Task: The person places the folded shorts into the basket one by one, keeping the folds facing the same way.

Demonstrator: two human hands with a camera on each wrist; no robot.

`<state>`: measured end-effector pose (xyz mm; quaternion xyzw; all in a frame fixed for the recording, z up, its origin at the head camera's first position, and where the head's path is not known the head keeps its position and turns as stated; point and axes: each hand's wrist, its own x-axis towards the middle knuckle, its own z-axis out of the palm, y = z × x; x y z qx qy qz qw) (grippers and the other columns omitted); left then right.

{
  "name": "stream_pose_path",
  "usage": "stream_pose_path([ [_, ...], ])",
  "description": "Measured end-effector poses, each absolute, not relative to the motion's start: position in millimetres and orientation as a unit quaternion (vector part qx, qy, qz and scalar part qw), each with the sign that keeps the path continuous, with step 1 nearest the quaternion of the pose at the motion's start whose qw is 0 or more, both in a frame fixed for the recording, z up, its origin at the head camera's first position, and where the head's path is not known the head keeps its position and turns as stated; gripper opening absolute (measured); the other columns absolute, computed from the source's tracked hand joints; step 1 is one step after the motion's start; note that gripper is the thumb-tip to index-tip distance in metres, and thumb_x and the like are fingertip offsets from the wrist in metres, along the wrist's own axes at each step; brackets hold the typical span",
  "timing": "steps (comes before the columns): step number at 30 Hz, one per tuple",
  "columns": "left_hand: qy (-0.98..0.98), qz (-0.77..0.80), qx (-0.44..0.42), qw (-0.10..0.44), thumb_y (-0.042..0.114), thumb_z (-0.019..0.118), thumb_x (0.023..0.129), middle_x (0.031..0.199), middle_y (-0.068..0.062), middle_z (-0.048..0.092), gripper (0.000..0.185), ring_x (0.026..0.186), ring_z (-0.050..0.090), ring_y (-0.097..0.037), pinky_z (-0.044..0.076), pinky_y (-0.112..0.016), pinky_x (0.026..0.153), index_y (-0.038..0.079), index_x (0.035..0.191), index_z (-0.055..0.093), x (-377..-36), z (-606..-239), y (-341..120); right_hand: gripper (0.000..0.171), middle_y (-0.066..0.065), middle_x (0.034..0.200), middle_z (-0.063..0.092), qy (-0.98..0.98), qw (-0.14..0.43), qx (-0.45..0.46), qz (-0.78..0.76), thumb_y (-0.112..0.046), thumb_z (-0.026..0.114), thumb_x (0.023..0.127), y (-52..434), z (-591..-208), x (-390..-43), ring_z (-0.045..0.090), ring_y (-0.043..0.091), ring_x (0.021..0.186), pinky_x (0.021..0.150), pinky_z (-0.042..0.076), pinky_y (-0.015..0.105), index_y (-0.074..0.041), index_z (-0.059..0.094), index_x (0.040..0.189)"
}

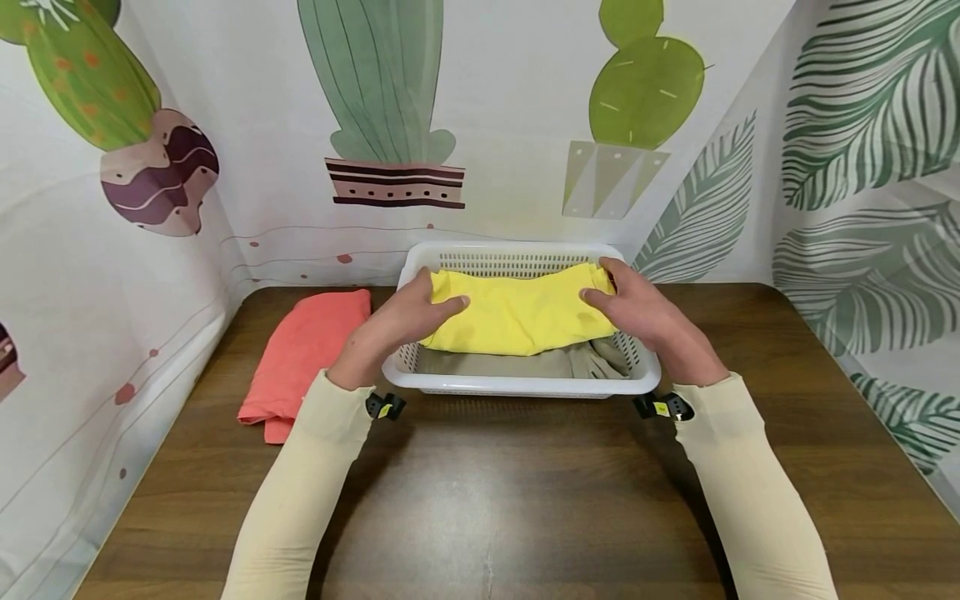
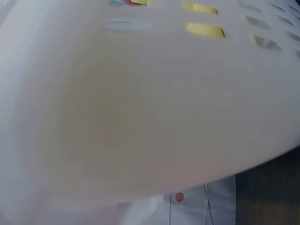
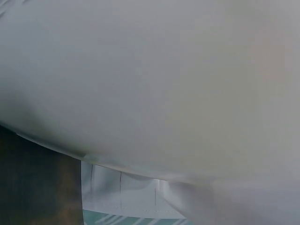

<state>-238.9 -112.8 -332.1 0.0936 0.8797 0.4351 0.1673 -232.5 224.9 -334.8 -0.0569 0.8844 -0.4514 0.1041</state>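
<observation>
- Yellow cloth [image 1: 517, 312], folded, lies in the white basket [image 1: 517, 385], on top of a grey-beige garment [image 1: 540, 364] that fills the basket floor beneath it.
- My left hand [image 1: 408, 312] holds the cloth's left end, thumb on top and the fingers [image 1: 450, 305] curled onto the fabric, grasping it.
- My right hand [image 1: 637, 310] holds the cloth's right end in the same way, the fingers [image 1: 597, 293] bent over the bunched edge near the basket's far right corner.
- Between my two hands the cloth spans nearly the whole width of the basket; its front edge sags toward the near wall.
- I see the basket standing on the dark wooden desk [image 1: 487, 492], toward the far edge and close to the cactus-print backdrop [image 1: 390, 100].
- A coral-red cloth [image 1: 303, 358] lies folded on the desk just left of the basket, beside my left forearm.
- From the left wrist view I get only the blurred basket wall [image 2: 150, 117] very close up, with yellow showing through its slots [image 2: 205, 29].
- From the right wrist view I see a blurred pale surface [image 3: 164, 84] filling the frame; I cannot tell anything about the fingers from it.
</observation>
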Motion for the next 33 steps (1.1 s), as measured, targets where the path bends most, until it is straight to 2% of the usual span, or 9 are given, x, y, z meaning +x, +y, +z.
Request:
stream_pose_path([
  [3,0.879,0.436,0.099,0.165,0.043,0.063,0.106,0.168,-0.012,0.029,0.086,0.135,0.041,-0.026,0.038,-0.047,0.113,0.006,0.167,0.016,-237,-331,-114,0.077,0.023,0.147,0.044,0.887,0.104,-0.057,-0.447,-0.024,0.054,0.110,226,-334,-232,0.054,0.029,0.117,0.099,0.049,0.038,0.001,0.009,0.168],
  [5,0.877,0.440,0.103,0.163,0.041,0.063,0.106,0.158,-0.013,0.037,0.080,0.124,0.044,-0.028,0.040,-0.045,0.105,0.005,0.164,0.022,-237,-330,-114,0.078,0.024,0.150,0.043,0.888,0.104,-0.054,-0.444,-0.025,0.054,0.110,226,-333,-231,0.053,0.029,0.118,0.102,0.048,0.040,0.000,0.007,0.168],
  [7,0.877,0.439,0.103,0.166,0.041,0.063,0.106,0.153,-0.015,0.039,0.080,0.121,0.044,-0.029,0.040,-0.045,0.102,0.004,0.163,0.020,-236,-329,-115,0.079,0.025,0.153,0.040,0.889,0.104,-0.051,-0.443,-0.025,0.054,0.110,226,-332,-229,0.052,0.031,0.120,0.106,0.047,0.044,0.000,0.006,0.169],
  [10,0.879,0.433,0.101,0.172,0.042,0.062,0.106,0.164,-0.017,0.032,0.089,0.139,0.041,-0.027,0.038,-0.046,0.114,0.002,0.167,0.012,-235,-328,-116,0.081,0.027,0.163,0.031,0.893,0.101,-0.054,-0.434,-0.025,0.054,0.110,226,-330,-226,0.045,0.035,0.134,0.116,0.039,0.051,0.001,0.004,0.168],
  [14,0.883,0.423,0.101,0.175,0.045,0.061,0.106,0.178,-0.012,0.007,0.100,0.161,0.017,-0.022,0.023,-0.048,0.129,0.002,0.169,-0.004,-232,-327,-118,0.081,0.028,0.170,0.021,0.896,0.099,-0.064,-0.428,-0.025,0.053,0.111,228,-326,-222,0.036,0.037,0.144,0.123,0.029,0.057,0.003,0.002,0.168],
  [20,0.889,0.412,0.112,0.168,0.045,0.061,0.106,0.177,-0.013,0.009,0.099,0.161,0.020,-0.024,0.022,-0.049,0.129,0.003,0.169,-0.002,-229,-325,-120,0.082,0.028,0.172,0.015,0.897,0.100,-0.073,-0.424,-0.027,0.052,0.111,230,-323,-216,0.028,0.040,0.154,0.124,0.028,0.060,0.003,0.000,0.168],
  [26,0.891,0.410,0.114,0.156,0.045,0.062,0.106,0.177,-0.012,0.012,0.098,0.161,0.021,-0.024,0.023,-0.049,0.129,0.004,0.170,0.000,-225,-323,-120,0.081,0.028,0.166,0.030,0.891,0.097,-0.080,-0.436,-0.025,0.053,0.111,231,-325,-214,0.042,0.036,0.144,0.120,0.037,0.056,0.003,0.002,0.167],
  [29,0.893,0.407,0.119,0.149,0.045,0.063,0.105,0.177,-0.010,0.011,0.099,0.162,0.018,-0.023,0.022,-0.048,0.130,0.004,0.170,0.000,-224,-323,-121,0.081,0.028,0.167,0.029,0.892,0.094,-0.081,-0.436,-0.025,0.053,0.111,231,-326,-212,0.039,0.037,0.147,0.120,0.036,0.056,0.004,0.002,0.167],
  [33,0.894,0.404,0.132,0.140,0.044,0.063,0.105,0.177,-0.011,0.015,0.097,0.160,0.023,-0.024,0.024,-0.047,0.129,0.004,0.170,0.001,-223,-322,-123,0.080,0.027,0.168,0.027,0.889,0.094,-0.083,-0.440,-0.023,0.053,0.111,232,-324,-208,0.035,0.038,0.151,0.121,0.034,0.056,0.004,0.003,0.167],
])
